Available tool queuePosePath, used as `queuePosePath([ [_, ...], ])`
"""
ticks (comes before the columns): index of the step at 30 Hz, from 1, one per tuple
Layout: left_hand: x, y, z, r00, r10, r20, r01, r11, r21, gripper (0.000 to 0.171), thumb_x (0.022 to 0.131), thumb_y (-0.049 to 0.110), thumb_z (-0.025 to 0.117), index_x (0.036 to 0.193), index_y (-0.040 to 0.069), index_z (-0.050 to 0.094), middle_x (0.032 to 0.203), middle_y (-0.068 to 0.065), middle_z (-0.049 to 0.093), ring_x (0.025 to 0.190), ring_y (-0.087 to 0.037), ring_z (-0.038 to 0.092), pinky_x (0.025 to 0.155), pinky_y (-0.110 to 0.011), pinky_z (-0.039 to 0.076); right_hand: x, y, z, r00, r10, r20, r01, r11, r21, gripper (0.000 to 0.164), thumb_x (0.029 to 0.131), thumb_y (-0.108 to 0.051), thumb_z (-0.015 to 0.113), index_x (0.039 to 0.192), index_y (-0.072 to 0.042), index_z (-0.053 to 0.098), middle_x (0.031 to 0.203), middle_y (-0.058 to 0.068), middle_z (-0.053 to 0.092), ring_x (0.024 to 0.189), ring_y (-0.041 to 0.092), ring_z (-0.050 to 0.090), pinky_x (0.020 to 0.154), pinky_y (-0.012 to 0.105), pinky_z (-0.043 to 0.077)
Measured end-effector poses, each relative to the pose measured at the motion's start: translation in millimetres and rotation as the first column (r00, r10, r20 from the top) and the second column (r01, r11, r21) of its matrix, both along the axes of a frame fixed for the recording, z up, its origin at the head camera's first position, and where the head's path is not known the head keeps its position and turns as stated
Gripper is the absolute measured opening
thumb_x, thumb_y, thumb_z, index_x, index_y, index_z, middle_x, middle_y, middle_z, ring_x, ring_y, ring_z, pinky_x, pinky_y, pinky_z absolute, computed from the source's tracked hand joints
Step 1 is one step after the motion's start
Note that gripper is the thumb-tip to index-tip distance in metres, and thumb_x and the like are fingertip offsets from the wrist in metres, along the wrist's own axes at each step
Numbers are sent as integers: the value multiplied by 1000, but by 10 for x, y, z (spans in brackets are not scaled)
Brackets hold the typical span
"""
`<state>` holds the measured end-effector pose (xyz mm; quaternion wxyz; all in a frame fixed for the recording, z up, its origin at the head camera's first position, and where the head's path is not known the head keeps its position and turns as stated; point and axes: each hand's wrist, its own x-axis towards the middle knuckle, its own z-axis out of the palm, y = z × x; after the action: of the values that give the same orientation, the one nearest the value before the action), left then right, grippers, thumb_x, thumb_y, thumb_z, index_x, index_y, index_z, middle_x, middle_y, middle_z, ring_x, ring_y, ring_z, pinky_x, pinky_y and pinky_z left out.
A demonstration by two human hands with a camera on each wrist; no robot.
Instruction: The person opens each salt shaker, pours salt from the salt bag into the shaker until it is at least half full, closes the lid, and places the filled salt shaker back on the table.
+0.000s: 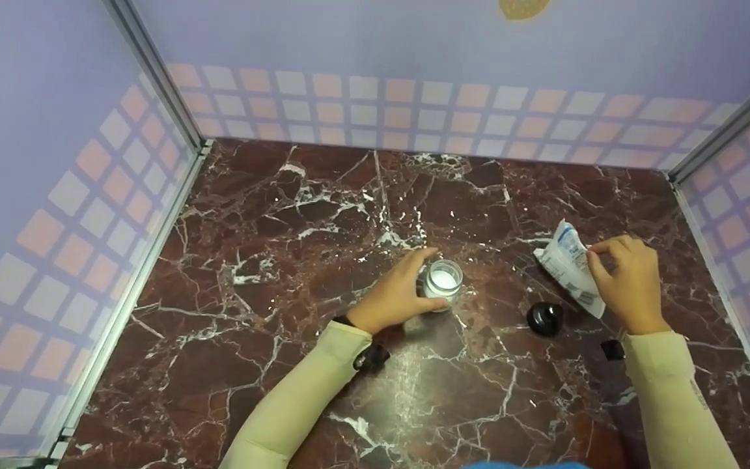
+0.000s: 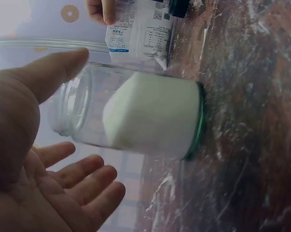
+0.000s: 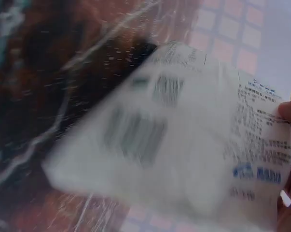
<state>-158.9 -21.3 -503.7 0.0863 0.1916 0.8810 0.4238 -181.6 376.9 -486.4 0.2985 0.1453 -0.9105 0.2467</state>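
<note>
A clear glass jar [image 1: 444, 279], lidless and partly filled with white powder [image 2: 157, 113], stands upright on the table. My left hand [image 1: 398, 293] is spread around its left side, thumb near the rim and fingers extended behind. In the left wrist view the fingers [image 2: 94, 179] are loosely straight and apart from the glass. Over at the right, my right hand [image 1: 629, 280] pinches the top edge of a white printed plastic packet [image 1: 569, 268]. The packet hangs slanted and looks flattened, with a barcode near its lower end.
A round black lid [image 1: 545, 318] lies on the table between the jar and my right arm. White grains [image 1: 419, 225] are scattered behind the jar. The dark red marbled table [image 1: 271, 391] is bordered by purple checkered panels [image 1: 349, 58] at the back and sides.
</note>
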Motion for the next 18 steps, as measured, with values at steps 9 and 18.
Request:
queuePosePath([
  [9, -56, 89, -67, 1000, -17, 3, 17, 999, 45, 81, 82, 38, 88, 150, 16, 47, 142, -2, 57, 123, -20, 59, 108, -42, 48, 213, -42, -55, 998, 24, 52, -25, 1000, 18, 9, 89, 4, 74, 98, 1, 71, 91, 19, 67, 83, 39, 58, 85, 61, 39],
  [18, -100, 139, -79, 999, -37, 14, 36, 997, 66, 71, 81, 41, 88, 140, 20, 55, 131, 2, 59, 116, -16, 61, 105, -39, 49, 390, -73, -80, 998, 51, 49, -56, 992, 111, 15, 89, 5, 72, 104, 2, 71, 97, 18, 68, 82, 36, 61, 75, 52, 45],
])
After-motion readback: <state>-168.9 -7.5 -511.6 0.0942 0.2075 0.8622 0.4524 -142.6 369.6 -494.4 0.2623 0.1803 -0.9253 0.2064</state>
